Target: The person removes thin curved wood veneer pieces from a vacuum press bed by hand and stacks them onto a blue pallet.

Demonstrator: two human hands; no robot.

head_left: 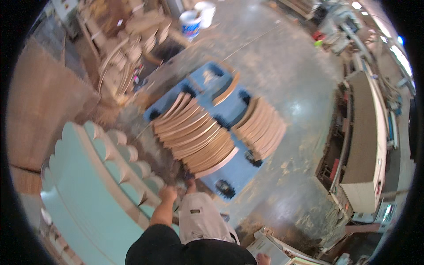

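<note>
Concrete floor (300, 110), blue pallet (234, 172), curved slats (194, 132)

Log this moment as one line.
left hand: by scalloped green panel; right hand: partly visible; curved wood pieces: on blue pallet

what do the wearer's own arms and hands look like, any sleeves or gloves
A plain black short sleeve covers the upper left arm; the forearm below is bare. The left hand shows no glove. Only a bit of the right hand shows, ungloved too.

Slats (194, 137) on pallet (238, 172), panel (88, 185) left
</note>
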